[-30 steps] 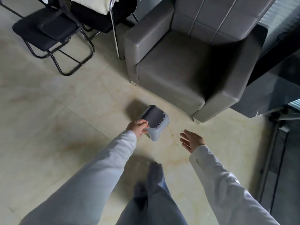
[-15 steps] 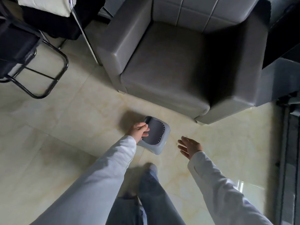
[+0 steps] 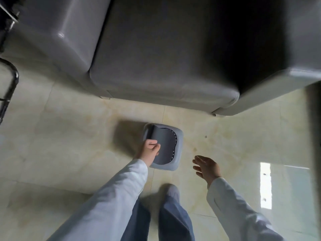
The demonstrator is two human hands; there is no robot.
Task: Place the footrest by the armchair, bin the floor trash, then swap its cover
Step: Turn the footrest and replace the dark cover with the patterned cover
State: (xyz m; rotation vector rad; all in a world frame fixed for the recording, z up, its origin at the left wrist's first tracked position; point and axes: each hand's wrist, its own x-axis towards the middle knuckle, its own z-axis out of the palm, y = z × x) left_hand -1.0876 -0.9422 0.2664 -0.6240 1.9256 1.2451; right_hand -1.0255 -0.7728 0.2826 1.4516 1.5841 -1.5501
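A small grey plastic footrest with a dark cover on top sits low over the floor, a short way in front of the grey armchair. My left hand is shut on its left edge, fingers curled over the dark cover. My right hand hovers open to the right of the footrest, palm facing it, touching nothing. A tiny dark speck lies on the tiles right of the footrest.
The cream tiled floor spreads all around. A black metal chair frame stands at the left edge. A dark upright edge runs down the far right. My legs and one foot are just below the footrest.
I have stepped closer to the armchair, which now fills the top of the view. The footrest, still in my left hand, has come nearer the armchair's front. My right hand stays open.
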